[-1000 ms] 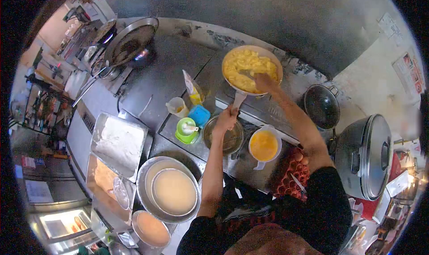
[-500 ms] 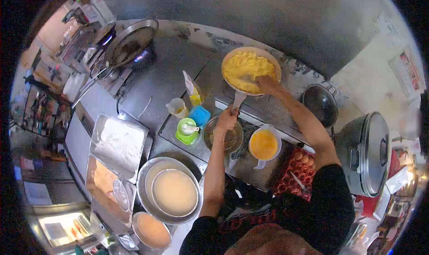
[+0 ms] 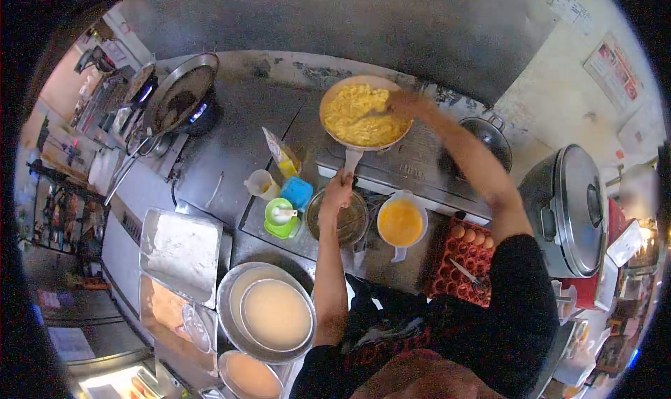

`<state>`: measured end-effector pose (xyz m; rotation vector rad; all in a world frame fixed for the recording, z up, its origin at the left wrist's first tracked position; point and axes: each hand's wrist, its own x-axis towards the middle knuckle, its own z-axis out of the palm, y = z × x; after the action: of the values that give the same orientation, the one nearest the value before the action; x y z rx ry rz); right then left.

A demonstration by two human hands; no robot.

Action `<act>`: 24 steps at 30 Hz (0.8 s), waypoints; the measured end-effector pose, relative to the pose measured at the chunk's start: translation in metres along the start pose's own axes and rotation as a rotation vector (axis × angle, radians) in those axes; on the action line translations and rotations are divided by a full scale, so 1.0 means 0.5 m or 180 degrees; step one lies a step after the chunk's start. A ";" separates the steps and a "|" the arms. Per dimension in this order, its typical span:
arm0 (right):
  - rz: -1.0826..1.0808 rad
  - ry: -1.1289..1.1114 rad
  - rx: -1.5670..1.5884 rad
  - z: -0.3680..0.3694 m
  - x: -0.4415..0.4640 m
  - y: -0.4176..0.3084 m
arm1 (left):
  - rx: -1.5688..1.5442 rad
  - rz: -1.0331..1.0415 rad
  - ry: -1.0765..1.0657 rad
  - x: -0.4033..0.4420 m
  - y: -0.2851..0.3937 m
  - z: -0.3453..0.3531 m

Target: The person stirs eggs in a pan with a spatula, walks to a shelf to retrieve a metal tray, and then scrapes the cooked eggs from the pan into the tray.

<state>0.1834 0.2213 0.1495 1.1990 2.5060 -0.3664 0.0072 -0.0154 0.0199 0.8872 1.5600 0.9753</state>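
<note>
My left hand [image 3: 339, 189] is wrapped round the pale handle of a frying pan [image 3: 326, 109]. Yellow scrambled egg [image 3: 356, 112] fills much of the pan, lumpy and pushed about. Over the pan's right side, my right hand [image 3: 407, 106] is closed, blurred by motion. A greyish utensil end shows in the egg beside its fingers; its exact kind is unclear. Below the pan stand a jug of beaten egg [image 3: 401, 222] and a metal bowl [image 3: 349, 221], partly hidden behind my left hand and wrist.
A red egg tray [image 3: 458, 266] holds several eggs and scissors. Left are a green container [image 3: 281, 218], a blue container [image 3: 296, 191] and a large basin [image 3: 231, 301]. A wok [image 3: 183, 98] sits far left, a dark pot [image 3: 482, 144] and a large lidded cooker [image 3: 559, 210] right.
My right hand has moved up along the pan's right side, stirring the egg. The left hand keeps its hold on the handle. The whole view has shifted slightly.
</note>
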 end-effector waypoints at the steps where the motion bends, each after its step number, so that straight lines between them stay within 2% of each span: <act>1: 0.0150 -0.0145 0.0067 -0.069 -0.060 -0.007 | -0.0051 0.0009 -0.0021 0.001 -0.004 -0.002; 4: 0.0525 -0.0514 0.0083 -0.186 -0.166 -0.020 | -0.0126 -0.0028 -0.0089 0.005 -0.007 -0.002; 6: 0.0535 -0.0957 -0.0074 -0.169 -0.158 0.007 | -0.0124 -0.0046 -0.0099 0.008 -0.009 -0.001; 7: 0.0364 -0.1188 -0.0203 -0.106 -0.110 0.050 | -0.0117 -0.0046 -0.0081 0.009 -0.011 -0.001; 9: -0.0003 -0.1075 0.0053 -0.006 -0.045 0.074 | -0.0203 -0.0041 -0.0093 0.011 -0.016 0.000; 11: -0.0411 -0.0370 0.0865 0.103 -0.029 0.023 | -0.0343 -0.0046 -0.0142 0.007 -0.020 -0.005; 13: -0.0553 0.0437 0.0872 0.215 0.061 -0.010 | -0.0005 0.0024 -0.0204 -0.002 0.005 -0.011; 14: -0.0460 0.0870 0.0480 0.266 0.101 -0.023 | 0.0175 0.0048 -0.0262 -0.008 0.012 -0.009; 16: 0.0123 0.0738 0.1329 0.227 0.065 -0.059 | 0.0239 -0.0099 -0.0148 -0.005 0.001 -0.003; 17: 0.0133 0.0760 0.1529 0.215 0.052 -0.050 | 0.0267 -0.0109 -0.0066 -0.002 -0.002 -0.001; 20: -0.0178 0.0784 0.1971 0.167 0.012 0.013 | 0.0318 -0.0031 0.0230 -0.018 0.021 0.005; 23: -0.0299 0.0895 0.2074 0.132 0.023 0.067 | 0.0287 0.0039 0.0007 -0.014 0.023 -0.004; 24: -0.0368 0.1035 0.1817 0.140 0.056 0.078 | 0.0310 0.0468 -0.0028 0.009 -0.007 -0.005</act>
<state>0.2107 0.2389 0.0710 1.4046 2.8602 -1.0493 0.0036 -0.0130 0.0150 1.0855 1.5625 1.0042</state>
